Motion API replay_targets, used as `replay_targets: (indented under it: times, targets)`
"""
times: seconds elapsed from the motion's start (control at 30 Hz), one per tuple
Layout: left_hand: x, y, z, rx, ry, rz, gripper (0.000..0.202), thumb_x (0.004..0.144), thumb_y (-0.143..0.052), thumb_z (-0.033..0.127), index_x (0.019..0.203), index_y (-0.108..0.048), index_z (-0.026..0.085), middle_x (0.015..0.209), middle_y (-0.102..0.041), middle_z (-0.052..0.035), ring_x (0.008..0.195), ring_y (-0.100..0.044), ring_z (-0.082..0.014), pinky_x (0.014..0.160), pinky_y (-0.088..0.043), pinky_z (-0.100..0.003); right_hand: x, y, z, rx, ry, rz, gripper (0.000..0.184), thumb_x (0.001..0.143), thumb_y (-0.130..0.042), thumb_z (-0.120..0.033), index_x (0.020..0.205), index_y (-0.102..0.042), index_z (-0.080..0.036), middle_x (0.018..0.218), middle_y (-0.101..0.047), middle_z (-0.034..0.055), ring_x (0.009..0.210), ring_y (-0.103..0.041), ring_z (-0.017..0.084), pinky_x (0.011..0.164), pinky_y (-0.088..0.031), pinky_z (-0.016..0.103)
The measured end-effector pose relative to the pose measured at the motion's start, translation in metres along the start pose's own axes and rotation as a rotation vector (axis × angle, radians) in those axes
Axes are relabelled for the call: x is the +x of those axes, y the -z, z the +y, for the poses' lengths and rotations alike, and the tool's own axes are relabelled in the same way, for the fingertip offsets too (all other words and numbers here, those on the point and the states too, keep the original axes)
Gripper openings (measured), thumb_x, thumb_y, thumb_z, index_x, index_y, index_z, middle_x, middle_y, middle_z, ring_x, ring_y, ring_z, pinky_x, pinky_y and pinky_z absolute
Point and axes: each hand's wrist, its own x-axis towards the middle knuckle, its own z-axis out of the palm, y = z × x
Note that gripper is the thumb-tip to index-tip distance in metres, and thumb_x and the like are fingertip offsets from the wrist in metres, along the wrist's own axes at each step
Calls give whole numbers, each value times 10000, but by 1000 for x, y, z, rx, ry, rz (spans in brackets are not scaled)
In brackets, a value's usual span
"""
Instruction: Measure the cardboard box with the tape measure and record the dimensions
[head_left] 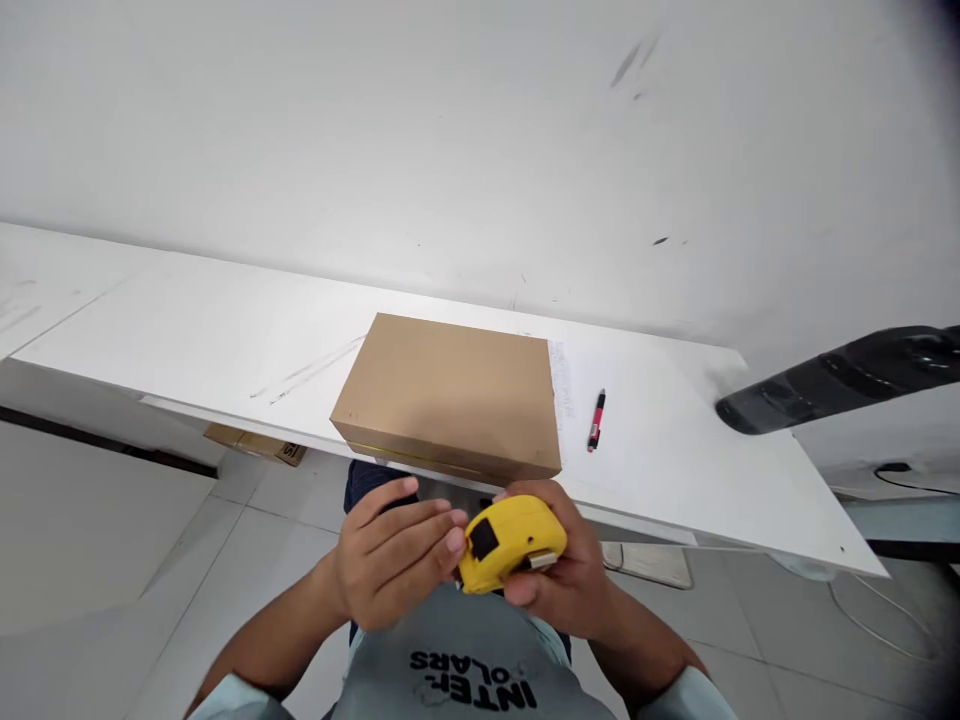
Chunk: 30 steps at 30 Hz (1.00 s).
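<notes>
"What's the biggest thing we have here?"

"A white table (pixel 225 320), stretching out ahead of our left hand (pixel 394 565) and our right hand (pixel 581 575). On it, just beyond both, lies a brown box (pixel 457 390) that looks closed; neither of our hands touches it."

"And past the right one?"

"A sheet of paper (pixel 562 385) with writing, beside the box or partly under it; we can't tell which."

"Where do we have the tape measure (pixel 517 535)?"

"Gripped in our right hand, on our side of the table's edge. Our left hand reaches its fingers out straight to the other end; we can't tell whether they pinch anything."

"The smallest thing?"

"A red and black pen (pixel 597 420), on the table ahead of our right hand and slightly to its right."

"So how far along are we?"

"Early, we judge. The tape measure is in hand and the box is set out, but we see no tape drawn along it, and we hold no pen. Most looks left."
</notes>
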Motion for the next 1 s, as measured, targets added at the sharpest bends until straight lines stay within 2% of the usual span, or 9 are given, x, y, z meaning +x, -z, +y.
replay_targets:
  times: [0.1,0.2,0.27,0.33,0.4,0.57,0.73,0.87,1.0]
  targets:
    - [-1,2,0,74,-42,62,136,999,-574,228,1038,-704,222,948,-806,-27,1043,-747,-154,1104,-547,-392,4,-5,-3,41,0,-73,546,798,-774,-670,1095,-599,-246,784,-690,2,557,-629,148,464,-517,247]
    - [-21,3,-21,169,4,86,110,973,-613,235,1053,-676,276,900,-793,17,947,-758,-155,1016,-583,-410,4,5,1,-58,66,-3,534,781,-814,-626,1119,-621,-261,834,-720,15,616,-669,168,529,-554,266]
    - [-39,4,-47,240,149,220,161,984,-615,275,1144,-626,280,861,-767,26,857,-749,-155,920,-601,-398,2,21,8,-189,84,160,540,786,-814,-614,1156,-654,-255,932,-743,55,729,-714,208,626,-598,309]
    - [-58,4,-80,320,355,530,225,1027,-548,274,1250,-562,250,844,-729,17,807,-721,-152,817,-593,-372,1,40,19,-328,44,347,577,822,-783,-611,1252,-659,-247,1087,-740,99,885,-731,249,758,-622,367]
    - [-76,4,-113,350,505,645,249,1069,-435,247,1288,-549,209,984,-721,-33,881,-707,-163,811,-573,-394,-1,59,33,-428,-33,431,634,852,-760,-586,1372,-614,-255,1262,-699,123,1033,-714,277,878,-613,420]
    - [-102,-3,-152,335,696,454,285,1067,-439,316,1260,-623,215,1216,-669,-98,1212,-632,-258,996,-521,-512,-4,92,61,-491,-126,439,748,851,-765,-530,1510,-499,-298,1455,-597,137,1231,-648,329,1008,-572,520]
    - [-95,-4,-142,220,617,332,260,1023,-540,298,1251,-649,238,1273,-670,-145,1250,-617,-292,1047,-510,-526,-2,106,64,-486,-136,451,728,852,-759,-517,1500,-507,-300,1418,-608,119,1134,-677,296,1002,-577,514]
    - [-82,3,-130,87,571,155,343,1032,-495,369,1299,-672,246,1465,-586,-136,1225,-645,-277,1065,-522,-495,-1,103,60,-481,-160,385,676,851,-762,-492,1460,-544,-294,1380,-630,111,1066,-691,276,950,-602,478]
    - [-75,1,-119,46,532,80,413,1021,-509,387,1402,-618,270,1500,-579,-109,1306,-614,-288,1102,-513,-484,0,101,59,-484,-161,374,680,850,-760,-483,1464,-532,-302,1398,-617,109,1131,-678,297,974,-593,496]
